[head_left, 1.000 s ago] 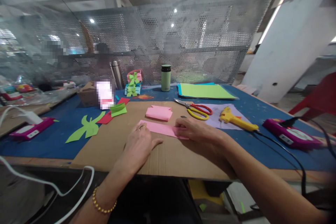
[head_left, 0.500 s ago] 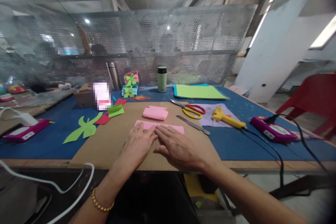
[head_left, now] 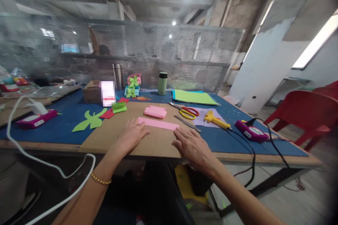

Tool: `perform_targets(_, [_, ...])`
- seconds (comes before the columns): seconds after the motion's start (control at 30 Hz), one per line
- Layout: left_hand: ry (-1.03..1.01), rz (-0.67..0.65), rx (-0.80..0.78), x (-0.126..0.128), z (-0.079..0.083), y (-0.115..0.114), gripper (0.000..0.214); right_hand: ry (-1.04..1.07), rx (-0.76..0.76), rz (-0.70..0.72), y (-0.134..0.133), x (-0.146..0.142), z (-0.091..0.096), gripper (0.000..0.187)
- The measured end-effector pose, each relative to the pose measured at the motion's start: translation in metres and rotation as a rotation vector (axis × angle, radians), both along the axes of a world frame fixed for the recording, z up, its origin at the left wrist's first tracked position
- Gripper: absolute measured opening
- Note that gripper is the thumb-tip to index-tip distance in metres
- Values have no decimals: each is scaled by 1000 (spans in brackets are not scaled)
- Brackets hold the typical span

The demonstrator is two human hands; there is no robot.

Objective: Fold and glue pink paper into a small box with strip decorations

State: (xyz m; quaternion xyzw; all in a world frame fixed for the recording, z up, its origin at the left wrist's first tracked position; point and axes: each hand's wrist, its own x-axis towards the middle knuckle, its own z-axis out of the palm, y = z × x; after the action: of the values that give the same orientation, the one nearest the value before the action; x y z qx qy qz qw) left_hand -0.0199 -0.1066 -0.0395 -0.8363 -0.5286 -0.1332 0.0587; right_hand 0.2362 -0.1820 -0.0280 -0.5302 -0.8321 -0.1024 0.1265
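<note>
The pink strip (head_left: 161,124) lies flat on the cardboard (head_left: 151,144), running crosswise in front of the person. The left hand (head_left: 130,134) is open, palm down, its fingertips on the strip's left end. The right hand (head_left: 192,146) is also open, fingers extended and grasping nothing, with its fingertips at the strip's right end; whether they press on the paper or just meet its edge, I cannot tell. Just beyond the strip sits a folded pink paper (head_left: 155,112). To the right, a blade (head_left: 188,123) lies slantwise near the scissors (head_left: 188,111), and a yellow glue gun (head_left: 218,121) rests on lilac paper (head_left: 200,112) on the blue-topped bench (head_left: 232,145).
</note>
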Motion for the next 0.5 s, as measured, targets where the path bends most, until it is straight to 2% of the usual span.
perform_targets(0.17, [-14,-10,-28,-13,3,0,49,-136,92,-119,-7,-9,6,35])
perform_targets(0.33, [-27,31,-5,-8,4,-8,56,-178,86,-303,6,-19,32,43])
perform_targets(0.43, [-41,37,-40,-8,3,-11,58,-142,90,-255,24,-27,44,40])
perform_targets(0.5, [-51,39,-48,-8,2,-10,58,-130,49,-213,35,-31,44,36])
